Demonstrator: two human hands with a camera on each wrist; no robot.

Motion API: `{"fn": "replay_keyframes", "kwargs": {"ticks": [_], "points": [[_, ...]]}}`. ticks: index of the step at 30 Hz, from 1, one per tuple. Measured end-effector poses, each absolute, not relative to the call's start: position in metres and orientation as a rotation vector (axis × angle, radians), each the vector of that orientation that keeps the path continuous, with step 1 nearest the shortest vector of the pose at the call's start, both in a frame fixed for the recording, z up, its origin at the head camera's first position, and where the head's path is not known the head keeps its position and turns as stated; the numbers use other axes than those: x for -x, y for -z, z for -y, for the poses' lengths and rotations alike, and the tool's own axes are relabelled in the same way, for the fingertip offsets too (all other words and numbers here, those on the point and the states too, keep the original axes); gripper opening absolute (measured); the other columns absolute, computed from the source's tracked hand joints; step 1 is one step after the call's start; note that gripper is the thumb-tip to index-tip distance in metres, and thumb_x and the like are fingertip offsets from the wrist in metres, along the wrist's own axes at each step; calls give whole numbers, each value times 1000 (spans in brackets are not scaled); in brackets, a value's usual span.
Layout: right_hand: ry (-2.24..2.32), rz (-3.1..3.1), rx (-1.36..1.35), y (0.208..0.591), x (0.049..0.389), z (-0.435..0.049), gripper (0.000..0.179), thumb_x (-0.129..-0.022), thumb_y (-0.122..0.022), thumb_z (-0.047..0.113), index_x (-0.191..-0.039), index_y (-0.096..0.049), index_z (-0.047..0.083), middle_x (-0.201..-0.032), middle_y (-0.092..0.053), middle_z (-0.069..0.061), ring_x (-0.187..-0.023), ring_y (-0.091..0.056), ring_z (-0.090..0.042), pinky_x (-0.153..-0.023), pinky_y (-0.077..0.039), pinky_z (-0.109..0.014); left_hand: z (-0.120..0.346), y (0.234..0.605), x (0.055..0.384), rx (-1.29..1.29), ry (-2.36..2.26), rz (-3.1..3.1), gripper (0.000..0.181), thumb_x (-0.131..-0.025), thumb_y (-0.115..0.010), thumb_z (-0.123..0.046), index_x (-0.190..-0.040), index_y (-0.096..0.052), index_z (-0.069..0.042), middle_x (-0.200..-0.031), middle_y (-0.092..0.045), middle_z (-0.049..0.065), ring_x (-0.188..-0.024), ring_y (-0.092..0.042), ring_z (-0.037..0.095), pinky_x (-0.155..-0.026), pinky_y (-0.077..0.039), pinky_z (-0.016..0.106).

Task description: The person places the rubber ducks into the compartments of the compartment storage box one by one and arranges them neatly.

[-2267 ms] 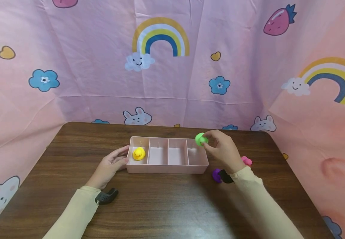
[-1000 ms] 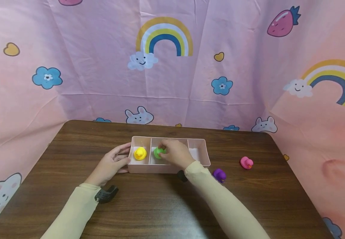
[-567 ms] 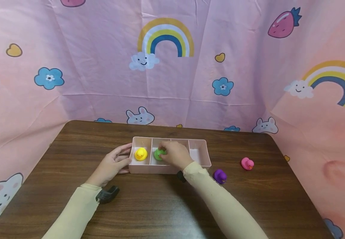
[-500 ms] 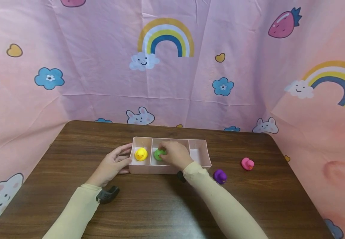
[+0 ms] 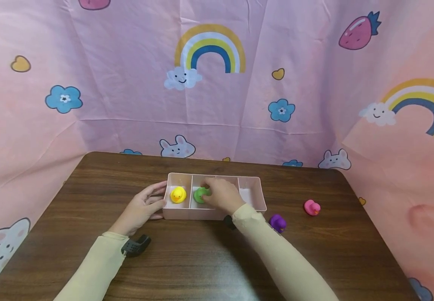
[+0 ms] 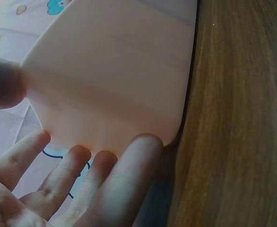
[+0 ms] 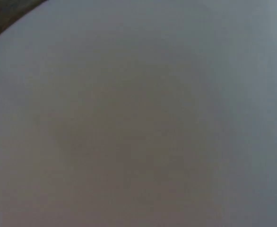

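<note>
A pale pink organizer box [image 5: 194, 214] with a row of compartments stands on the table. My left hand [image 5: 139, 210] holds its left end; in the left wrist view, the thumb and fingertips [image 6: 148, 144] touch opposite edges of the end wall [image 6: 110, 71]. A yellow rubber duck [image 5: 178, 195] sits in the leftmost compartment. Inside the second compartment, my right hand [image 5: 222, 195] pinches a green rubber duck [image 5: 200, 195], partly covered by the fingers. The right hand also hides much of the third compartment. A blurred pale surface [image 7: 138, 113] fills most of the right wrist view.
A purple rubber duck [image 5: 277, 223] lies right of the box, close to the right sleeve [image 5: 277, 251]. Farther right is a pink rubber duck [image 5: 312, 207]. The brown wooden table [image 5: 187, 263] ends at a printed cloth backdrop [image 5: 134, 75].
My right hand carried the green duck leftward, from above the rightmost compartment down into the second one, and has stayed there since. My left hand keeps its hold on the box.
</note>
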State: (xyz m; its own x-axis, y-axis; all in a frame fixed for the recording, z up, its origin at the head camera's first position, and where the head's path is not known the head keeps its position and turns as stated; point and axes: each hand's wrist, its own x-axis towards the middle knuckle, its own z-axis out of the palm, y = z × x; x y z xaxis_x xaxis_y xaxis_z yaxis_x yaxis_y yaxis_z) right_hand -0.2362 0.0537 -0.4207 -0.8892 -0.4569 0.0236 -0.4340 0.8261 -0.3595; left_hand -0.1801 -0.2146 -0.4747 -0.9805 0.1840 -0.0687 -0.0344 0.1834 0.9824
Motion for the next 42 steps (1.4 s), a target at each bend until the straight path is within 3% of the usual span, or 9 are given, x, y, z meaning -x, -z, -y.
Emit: {"fn": "replay_keyframes", "kwargs": {"ticks": [5, 14, 21, 28, 35, 42], "points": [[645, -2974, 872, 397, 228, -73, 34, -93, -77, 22, -125, -69, 13, -121, -73, -3, -112, -69, -22, -93, -58, -42, 215, 474, 180, -132, -1896, -2279, 62, -103, -62, -10, -160, -38, -15, -159, -42, 20, -131, -56, 43, -82, -64, 41], [751, -3135, 908, 366, 212, -166, 35, -91, -79, 19, -125, -70, 11, -122, -70, -6, -110, -68, -28, -93, -57, -49, 216, 473, 179, -142, -1911, -2265, 62, -103, -62, -11, -160, -38, -14, -160, -40, 21, -133, -54, 45, -84, -63, 44], [690, -3172, 660, 377, 209, -269, 39, -94, -76, 15, -130, -67, 4, -125, -68, -17, -117, -64, -38, -98, -51, -59, 216, 473, 177, -148, -1911, -2269, 62, -103, -62, -12, -160, -37, -14, -160, -39, 22, -134, -53, 45, -86, -63, 45], [600, -3074, 336, 385, 197, -346, 46, -95, -74, 24, -134, -62, 2, -137, -60, -26, -128, -53, -48, -100, -46, -68, 214, 475, 178, -137, -1913, -2274, 61, -104, -62, -11, -160, -38, -14, -159, -40, 23, -135, -52, 45, -86, -62, 46], [567, -2991, 265, 407, 188, -379, 50, -95, -76, 36, -130, -65, 2, -133, -63, -26, -126, -54, -50, -100, -45, -70, 215, 476, 178, -143, -1926, -2267, 62, -103, -63, -12, -160, -38, -14, -159, -40, 23, -135, -53, 45, -85, -63, 45], [621, -3009, 265, 420, 187, -380, 44, -94, -77, 27, -127, -67, 1, -125, -68, -24, -120, -59, -47, -97, -48, -67, 215, 476, 178, -134, -1919, -2276, 62, -103, -63, -12, -160, -38, -15, -159, -40, 23, -134, -54, 45, -84, -63, 46]]}}
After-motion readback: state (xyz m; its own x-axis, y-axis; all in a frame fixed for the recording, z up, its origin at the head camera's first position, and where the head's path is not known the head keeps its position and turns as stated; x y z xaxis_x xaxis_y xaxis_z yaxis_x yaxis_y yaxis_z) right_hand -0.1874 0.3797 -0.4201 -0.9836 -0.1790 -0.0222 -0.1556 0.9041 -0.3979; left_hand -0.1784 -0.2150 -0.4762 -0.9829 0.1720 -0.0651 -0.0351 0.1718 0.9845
